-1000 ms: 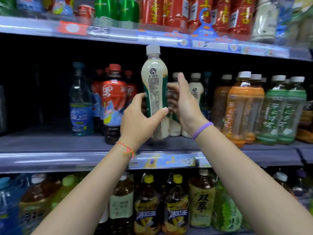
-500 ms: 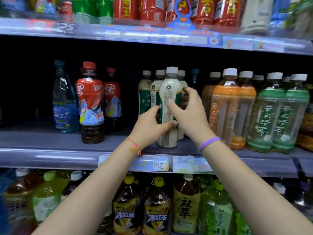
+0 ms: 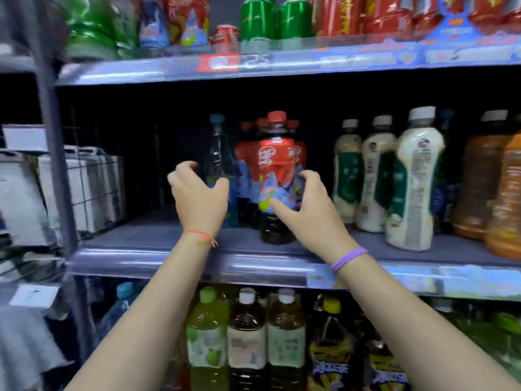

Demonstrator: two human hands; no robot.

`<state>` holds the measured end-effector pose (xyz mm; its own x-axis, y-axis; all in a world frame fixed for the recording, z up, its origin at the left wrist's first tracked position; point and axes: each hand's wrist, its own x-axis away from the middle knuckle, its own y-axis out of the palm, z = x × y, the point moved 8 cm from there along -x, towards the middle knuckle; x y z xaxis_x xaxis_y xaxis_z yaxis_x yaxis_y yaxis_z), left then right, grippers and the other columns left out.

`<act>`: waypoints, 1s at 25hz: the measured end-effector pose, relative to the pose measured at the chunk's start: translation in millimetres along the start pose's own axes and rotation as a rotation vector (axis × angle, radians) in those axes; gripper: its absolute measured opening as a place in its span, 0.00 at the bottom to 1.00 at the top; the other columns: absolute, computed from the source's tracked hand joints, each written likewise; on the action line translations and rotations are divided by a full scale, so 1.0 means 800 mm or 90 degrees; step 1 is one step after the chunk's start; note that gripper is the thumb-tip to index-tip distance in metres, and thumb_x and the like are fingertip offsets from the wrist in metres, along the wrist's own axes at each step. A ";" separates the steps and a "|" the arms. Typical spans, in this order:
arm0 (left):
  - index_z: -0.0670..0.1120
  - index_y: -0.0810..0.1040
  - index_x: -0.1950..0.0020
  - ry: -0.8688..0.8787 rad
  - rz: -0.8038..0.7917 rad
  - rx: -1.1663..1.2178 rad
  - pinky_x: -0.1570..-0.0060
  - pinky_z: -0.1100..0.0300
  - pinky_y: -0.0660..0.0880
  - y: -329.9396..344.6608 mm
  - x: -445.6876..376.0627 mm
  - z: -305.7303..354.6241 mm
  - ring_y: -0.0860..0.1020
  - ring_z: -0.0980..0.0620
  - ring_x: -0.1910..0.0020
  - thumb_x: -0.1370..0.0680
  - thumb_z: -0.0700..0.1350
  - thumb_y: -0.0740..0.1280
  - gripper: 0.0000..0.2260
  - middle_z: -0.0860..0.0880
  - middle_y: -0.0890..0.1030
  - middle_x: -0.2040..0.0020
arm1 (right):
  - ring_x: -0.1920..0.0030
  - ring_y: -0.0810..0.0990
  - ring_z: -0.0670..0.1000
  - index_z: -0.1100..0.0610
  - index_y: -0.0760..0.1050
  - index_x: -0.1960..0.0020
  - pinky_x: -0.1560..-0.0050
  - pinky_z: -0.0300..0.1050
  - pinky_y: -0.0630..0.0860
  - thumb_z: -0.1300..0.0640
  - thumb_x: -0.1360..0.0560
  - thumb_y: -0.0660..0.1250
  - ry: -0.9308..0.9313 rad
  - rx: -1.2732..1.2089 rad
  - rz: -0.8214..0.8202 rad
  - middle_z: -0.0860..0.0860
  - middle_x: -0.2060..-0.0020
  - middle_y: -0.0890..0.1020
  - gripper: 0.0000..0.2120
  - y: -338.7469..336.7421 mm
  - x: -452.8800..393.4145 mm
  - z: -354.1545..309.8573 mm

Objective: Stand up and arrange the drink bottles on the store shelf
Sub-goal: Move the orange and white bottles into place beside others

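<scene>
In the centre of the frame, on the middle shelf point(image 3: 158, 239), I have both hands up around the dark cola bottle point(image 3: 277, 176) with the red cap and red-and-blue label, which stands upright at the front of a small cluster of the same kind. My left hand point(image 3: 198, 193) hovers by the clear blue bottle point(image 3: 218, 167) just left of the cola, fingers spread and loosely curved, gripping nothing that I can see. My right hand point(image 3: 306, 206) sits at the lower right of the cola's label, fingers likewise spread and curved; whether they touch the plastic I cannot tell through the blur. To the right, the milky white bottles point(image 3: 380, 176) stand upright in a row, the front one showing its printed back panel, so I judge that section roughly done apart from facing. What seems left is this red-capped group and the blue bottle, then the orange tea bottles point(image 3: 485, 190) at the right edge. The cola looks full, glossy, waisted and easy to grasp.
</scene>
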<state>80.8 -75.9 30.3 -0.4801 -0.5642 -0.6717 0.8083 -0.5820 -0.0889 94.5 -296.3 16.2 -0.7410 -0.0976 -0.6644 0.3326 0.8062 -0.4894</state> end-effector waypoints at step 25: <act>0.55 0.68 0.26 0.088 -0.252 0.080 0.45 0.59 0.71 -0.053 -0.024 -0.061 0.75 0.54 0.44 0.24 0.61 0.68 0.28 0.49 0.74 0.42 | 0.52 0.81 0.46 0.50 0.69 0.37 0.55 0.36 0.76 0.57 0.22 0.65 0.082 -0.061 -0.158 0.46 0.52 0.82 0.14 0.142 -0.008 -0.082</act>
<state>72.1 -11.8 10.9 -0.6878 -0.2044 -0.6965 0.5187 -0.8096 -0.2746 99.1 -165.9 2.0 -0.8632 -0.2286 -0.4501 0.0799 0.8185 -0.5690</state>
